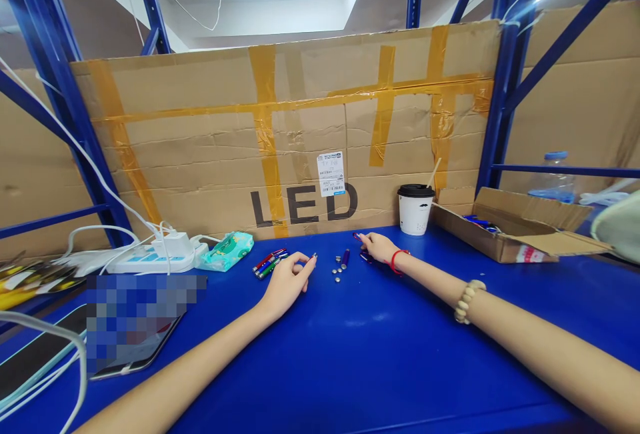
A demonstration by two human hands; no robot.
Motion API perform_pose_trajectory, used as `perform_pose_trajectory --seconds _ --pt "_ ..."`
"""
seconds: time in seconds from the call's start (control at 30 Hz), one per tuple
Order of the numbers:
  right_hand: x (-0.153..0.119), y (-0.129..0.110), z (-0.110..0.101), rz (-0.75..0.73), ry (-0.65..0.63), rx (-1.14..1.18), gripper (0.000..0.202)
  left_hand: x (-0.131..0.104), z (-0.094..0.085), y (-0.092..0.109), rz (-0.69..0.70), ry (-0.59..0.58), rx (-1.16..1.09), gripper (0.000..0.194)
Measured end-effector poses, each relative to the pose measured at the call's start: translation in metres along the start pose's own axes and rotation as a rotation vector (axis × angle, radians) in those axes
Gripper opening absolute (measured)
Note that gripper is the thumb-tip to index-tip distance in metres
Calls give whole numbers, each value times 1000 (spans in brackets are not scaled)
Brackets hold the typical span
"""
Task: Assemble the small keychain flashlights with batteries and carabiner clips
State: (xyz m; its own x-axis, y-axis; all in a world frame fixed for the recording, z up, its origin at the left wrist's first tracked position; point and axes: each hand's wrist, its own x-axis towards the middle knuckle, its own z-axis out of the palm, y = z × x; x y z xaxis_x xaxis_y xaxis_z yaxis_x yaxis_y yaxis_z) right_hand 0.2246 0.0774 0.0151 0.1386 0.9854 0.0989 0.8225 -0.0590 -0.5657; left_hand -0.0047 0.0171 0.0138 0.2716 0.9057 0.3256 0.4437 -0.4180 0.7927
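My left hand [289, 282] is closed in a pinch, with a tiny silver piece at its fingertips that is too small to name surely. My right hand [380, 248], a red string on its wrist, pinches the end of a small dark purple tube [356, 236]. Another purple piece [366, 258] lies just under that hand. Between the hands are several small silver button cells [337, 280] and a short purple metal tube [345, 259] standing or lying among them. Beside my left hand lie several slim metal pen-like tubes [269, 263] in red, green and purple.
A white lidded paper cup [415, 211] with a stirrer stands at the back right. Near it sits an open cardboard box [515, 241] holding blue items. Leftward are a green wipes packet [229, 251], a white power strip [150, 258], cables and a tablet [145, 354]. Cardboard [220, 154] walls the back.
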Motion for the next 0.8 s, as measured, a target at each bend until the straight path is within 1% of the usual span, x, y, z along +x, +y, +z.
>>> perform_pose_trajectory --seconds 0.13,0.27,0.57,0.8 --pt "5 4 -8 62 -103 221 39 0 0 1 4 4 -4 41" --pt "4 8 -14 72 -173 374 39 0 0 0 0 0 -1 41" --pt "4 15 -17 46 -255 531 29 1 0 -2 -1 0 -5 42" --pt "5 23 -21 21 -311 652 35 1 0 -2 -1 1 -10 42"
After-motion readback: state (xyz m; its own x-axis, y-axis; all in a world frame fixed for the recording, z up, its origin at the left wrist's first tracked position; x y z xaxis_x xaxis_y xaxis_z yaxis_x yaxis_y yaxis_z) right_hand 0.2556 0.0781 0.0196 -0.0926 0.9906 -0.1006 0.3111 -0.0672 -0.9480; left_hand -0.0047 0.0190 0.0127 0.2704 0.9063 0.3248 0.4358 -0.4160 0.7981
